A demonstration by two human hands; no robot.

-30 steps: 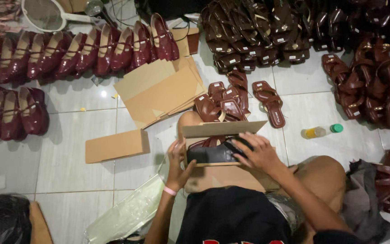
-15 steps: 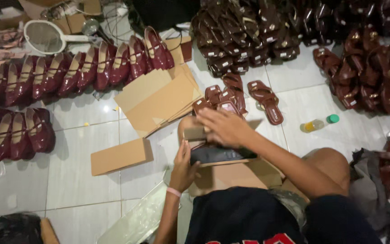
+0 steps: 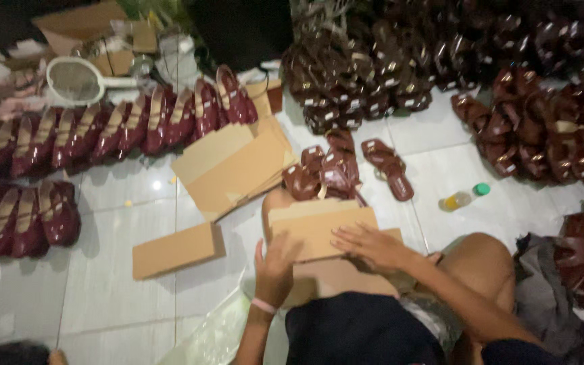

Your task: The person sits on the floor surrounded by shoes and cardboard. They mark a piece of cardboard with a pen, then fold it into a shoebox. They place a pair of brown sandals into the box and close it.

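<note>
We've got a closed brown cardboard box [image 3: 319, 230] on our lap, near the floor's bottom edge. Left hand [image 3: 275, 267] grips its left end, fingers curled on the side. Right hand [image 3: 370, 247] lies flat on the lid, fingers spread, not clenched. Loose dark-red sandals [image 3: 336, 169] just beyond; flat cardboard stack [image 3: 231, 169] to the left.

Setting: an informal shoe-packing room, apparently in a home, with work done on the white tiled floor [image 3: 103, 284]. Evidence: rows of glossy maroon shoes [image 3: 123, 132] lined up at left, heaps of bagged pairs [image 3: 359, 84] at the back and right (too blurred to count), flattened cardboard boxes [image 3: 234, 165] stacked mid-floor, and a racket-shaped swatter [image 3: 79, 81] nearby.
</note>
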